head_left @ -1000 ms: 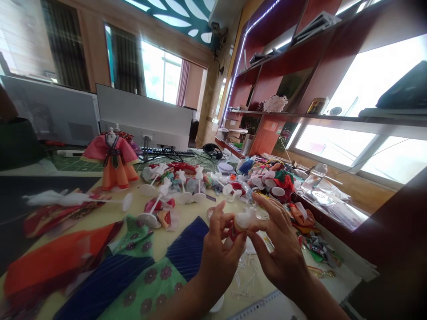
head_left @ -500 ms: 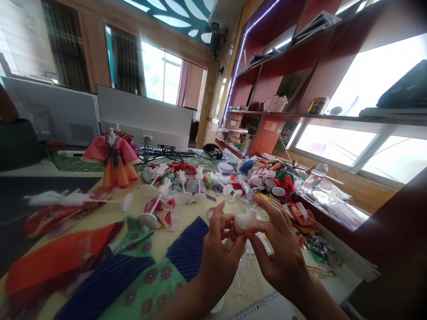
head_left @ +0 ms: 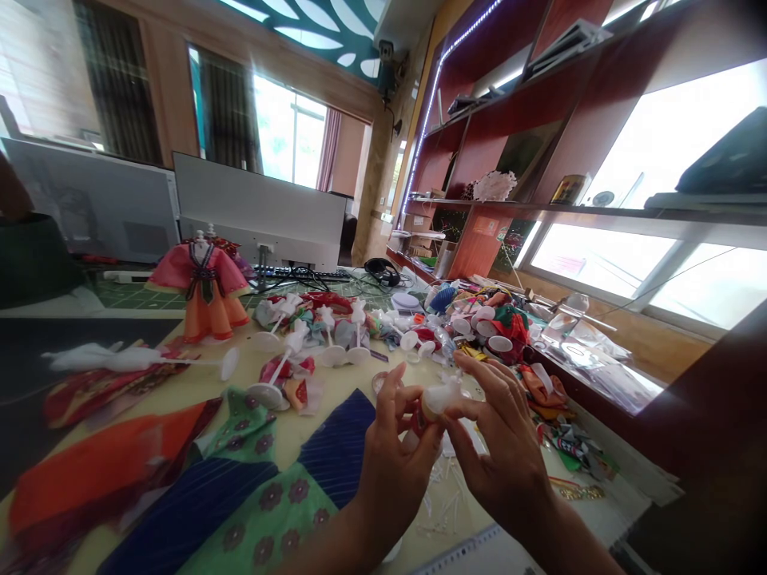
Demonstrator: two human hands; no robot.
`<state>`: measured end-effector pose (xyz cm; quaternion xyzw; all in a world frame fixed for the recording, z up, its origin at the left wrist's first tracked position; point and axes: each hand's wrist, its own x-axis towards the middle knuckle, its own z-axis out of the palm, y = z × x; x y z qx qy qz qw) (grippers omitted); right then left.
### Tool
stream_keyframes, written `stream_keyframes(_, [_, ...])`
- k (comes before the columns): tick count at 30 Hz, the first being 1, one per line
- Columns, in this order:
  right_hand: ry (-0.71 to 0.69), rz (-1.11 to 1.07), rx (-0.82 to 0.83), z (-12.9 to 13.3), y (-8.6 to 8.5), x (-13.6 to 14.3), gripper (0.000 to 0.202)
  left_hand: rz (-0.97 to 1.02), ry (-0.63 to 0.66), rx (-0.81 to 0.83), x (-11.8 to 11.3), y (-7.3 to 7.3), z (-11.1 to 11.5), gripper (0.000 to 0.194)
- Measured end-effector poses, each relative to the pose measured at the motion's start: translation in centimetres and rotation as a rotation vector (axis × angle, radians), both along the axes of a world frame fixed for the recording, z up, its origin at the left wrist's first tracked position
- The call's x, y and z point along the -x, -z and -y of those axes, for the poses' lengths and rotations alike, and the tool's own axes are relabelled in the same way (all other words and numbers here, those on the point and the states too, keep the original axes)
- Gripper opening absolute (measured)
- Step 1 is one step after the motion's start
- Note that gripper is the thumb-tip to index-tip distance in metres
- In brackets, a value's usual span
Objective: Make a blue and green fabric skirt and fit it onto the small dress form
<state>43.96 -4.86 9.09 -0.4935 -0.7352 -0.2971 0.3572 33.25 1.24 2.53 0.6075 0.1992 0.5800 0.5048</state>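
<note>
Between my two hands is a small white doll form (head_left: 440, 398), a torso-like piece with something red and yellowish around its lower end. My left hand (head_left: 399, 459) pinches that lower end between thumb and fingers. The thumb and index finger of my right hand (head_left: 500, 435) grip the form from the other side, while its other fingers stay raised. Fingers hide part of the piece. Below the hands, thin white sticks (head_left: 440, 503) lie scattered. Just left of my left hand lies green flowered fabric (head_left: 281, 511) with striped navy fabric (head_left: 341, 439).
White doll stands (head_left: 293, 339) lie among cloth scraps. A doll in a pink and orange dress (head_left: 207, 295) stands at back left. Orange cloth (head_left: 101, 463) is at left, a heap of coloured fabrics (head_left: 509, 319) at right. A ruler (head_left: 461, 551) lies in front, monitors (head_left: 257, 208) behind.
The white form has turned slightly between my fingers, and my right hand has shifted a little. Nothing else on the table has visibly moved.
</note>
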Motion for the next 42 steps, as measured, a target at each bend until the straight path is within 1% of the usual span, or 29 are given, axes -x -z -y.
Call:
stream_keyframes(8, [0.009,0.027,-0.036,0.0,-0.2,0.1,0.013,0.005,-0.025,-0.019,-0.1,0.3,0.1,0.066])
stream_keyframes(12, [0.016,0.043,-0.033,0.0,-0.2,0.1,0.014,0.008,-0.016,-0.008,-0.1,0.4,0.3,0.065])
stream_keyframes(23, [0.022,0.028,-0.036,0.2,-0.1,0.0,0.015,-0.013,-0.030,-0.010,-0.1,0.3,0.4,0.062])
stream_keyframes(29, [-0.059,-0.086,-0.050,0.2,-0.4,-0.1,0.031,0.014,0.007,0.023,-0.1,0.3,0.5,0.061])
stream_keyframes(32, [-0.084,-0.145,-0.030,0.2,-0.5,-0.2,0.035,0.025,0.011,0.036,-0.1,0.4,0.6,0.061])
stream_keyframes(35, [-0.104,-0.183,-0.020,0.3,-0.8,-0.3,0.034,0.032,0.022,0.057,0.0,0.3,0.7,0.062])
stream_keyframes(38, [-0.120,-0.211,-0.029,0.4,-1.1,-0.3,0.028,0.032,0.070,0.074,0.2,0.2,0.9,0.063])
stream_keyframes(40, [-0.129,-0.275,-0.007,0.5,-1.3,-0.4,0.025,0.043,0.100,0.086,0.4,0.1,0.9,0.063])
stream_keyframes(42, [-0.138,-0.367,0.049,0.6,-1.3,-0.6,0.024,0.066,0.107,0.108,0.7,0.0,1.0,0.062])
